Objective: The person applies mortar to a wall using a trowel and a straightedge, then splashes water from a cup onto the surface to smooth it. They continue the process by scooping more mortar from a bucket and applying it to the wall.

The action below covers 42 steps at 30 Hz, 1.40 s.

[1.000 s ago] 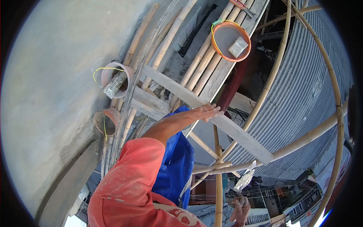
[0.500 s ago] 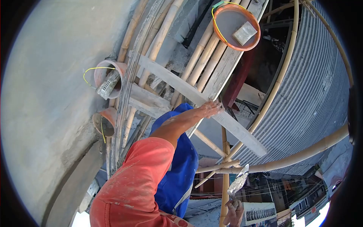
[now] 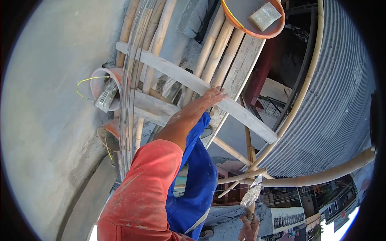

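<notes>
My left hand [image 3: 213, 96] is closed on a long grey straightedge board [image 3: 173, 70], which slants across the bamboo poles from upper left to lower right. My right hand [image 3: 249, 225], low in the view, grips a trowel [image 3: 251, 193] whose blade points up and is smeared with mortar. An orange basin [image 3: 277, 29] at the top holds grey material and a pale block [image 3: 265, 16]. Near the wall, a bucket [image 3: 96, 82] with a yellow handle has a mortar-caked tool in it.
A plastered wall [image 3: 48, 88] fills the left side. Bamboo poles [image 3: 217, 52] and a plank [image 3: 243, 66] form scaffolding. A second bucket [image 3: 109, 134] lies lower left. Corrugated roofing [image 3: 321, 104] and a curved bamboo rail [image 3: 307, 86] stand at the right, with buildings far below.
The board and my left hand have shifted up and left in the view, and the board is less steep. The basin and buckets also sit differently as the view has moved. Both hands keep their hold.
</notes>
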{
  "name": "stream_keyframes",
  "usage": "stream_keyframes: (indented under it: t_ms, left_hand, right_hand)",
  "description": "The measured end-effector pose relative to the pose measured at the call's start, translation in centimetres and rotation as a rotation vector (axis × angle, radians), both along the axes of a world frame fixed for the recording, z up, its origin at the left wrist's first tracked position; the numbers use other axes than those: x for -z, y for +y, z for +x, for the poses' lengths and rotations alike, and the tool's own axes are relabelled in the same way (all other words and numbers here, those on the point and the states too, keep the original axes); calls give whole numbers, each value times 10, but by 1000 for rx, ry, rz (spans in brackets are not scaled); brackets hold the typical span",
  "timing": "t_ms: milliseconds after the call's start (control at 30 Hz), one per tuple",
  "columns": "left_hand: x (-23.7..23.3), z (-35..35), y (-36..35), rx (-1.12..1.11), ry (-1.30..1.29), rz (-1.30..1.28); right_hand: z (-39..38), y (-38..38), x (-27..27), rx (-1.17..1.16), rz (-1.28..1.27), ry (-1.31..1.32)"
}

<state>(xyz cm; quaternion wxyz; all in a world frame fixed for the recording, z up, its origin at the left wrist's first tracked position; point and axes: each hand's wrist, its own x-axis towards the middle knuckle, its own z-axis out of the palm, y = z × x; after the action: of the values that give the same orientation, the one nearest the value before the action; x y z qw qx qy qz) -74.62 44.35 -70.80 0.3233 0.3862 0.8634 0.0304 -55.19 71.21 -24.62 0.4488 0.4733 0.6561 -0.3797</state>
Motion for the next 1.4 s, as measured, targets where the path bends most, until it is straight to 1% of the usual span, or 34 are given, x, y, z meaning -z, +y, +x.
stream_keyframes:
  t_ms: [33,100,133,167,200,233,267,333,400,433,533,600,667,700,767,833,867,900,967,1033,1067,1100,1167,1200,1233,1267,1300,1333,1367,1400]
  left_hand:
    - [2,-6,-5,6,-5,6]
    - [8,-12,-13,-41,-63,-27]
    - [14,-15,-16,-35,-62,-16]
    - [21,-17,-21,-5,-93,-71]
    - [28,-21,-25,25,-120,-127]
    - [27,-28,-28,31,-118,-118]
    - [26,-36,-31,17,-151,-136]
    - [36,-44,-39,7,-188,-146]
    - [48,-49,-45,-40,-135,-112]
    - [42,-60,-44,-60,-201,-151]
    - [48,-78,-51,-119,-204,-155]
    - [52,-87,-51,-123,-220,-202]
    - [66,-90,-55,-186,-130,-213]
    - [71,-87,-56,-190,-133,-212]
    - [82,-82,-59,-202,84,-240]
    - [68,-83,-61,-174,136,-255]
    - [62,-84,-62,-142,185,-268]
    - [67,-84,-63,-154,189,-265]
    - [89,-74,-60,-262,241,-240]
    - [101,-69,-56,-318,272,-216]
    - [105,-66,-57,-362,302,-196]
    - [93,-68,-58,-375,232,-194]
    - [87,-63,-65,-434,201,-176]
    - [80,-61,-71,-474,165,-152]
    - [54,-64,-79,-524,-3,-154]
    - [42,-58,-88,-542,8,-165]
    - [38,-48,-98,-699,44,-73]
    - [29,-42,-109,-853,85,24]
    - [22,-35,-121,-871,99,17]
    - [12,-25,-136,-993,119,64]
  right_hand:
    - [7,1,8,-16,-9,93]
    - [5,2,10,-35,-3,23]
    - [0,1,12,-59,-8,-33]
    - [-4,1,14,-54,2,-34]
    - [-7,-1,16,-33,-3,-63]
    - [-7,-1,19,-12,-9,-91]
    - [-5,-1,22,-9,0,-92]
    - [2,0,30,-4,-9,13]
    - [-2,-2,36,-5,2,-8]
    - [-4,-2,38,-6,4,-25]
    - [-6,0,46,-43,-3,-96]
    - [-6,1,52,-15,-8,-73]
    - [-12,0,56,11,-13,-51]
    - [-17,-1,57,7,-16,-43]
    - [-32,-5,59,-4,-17,-37]
    - [-52,-11,64,-174,24,6]
    - [-63,-14,66,-184,25,10]
    - [-75,-17,68,-224,50,13]
    - [-89,-16,70,-270,83,18]
    - [-101,-9,76,-370,63,125]
    - [-109,-11,78,-382,61,126]
    - [-119,-12,80,-450,85,137]
    - [-134,-6,83,-593,136,167]
    - [-142,-3,85,-611,124,180]
    - [-151,-2,86,-586,105,210]
    - [-159,-2,88,-560,87,242]
    - [-171,-5,89,-622,133,264]
    - [-178,-5,92,-635,146,345]
    - [-188,-4,93,-635,142,371]
    - [-197,-4,94,-634,137,391]
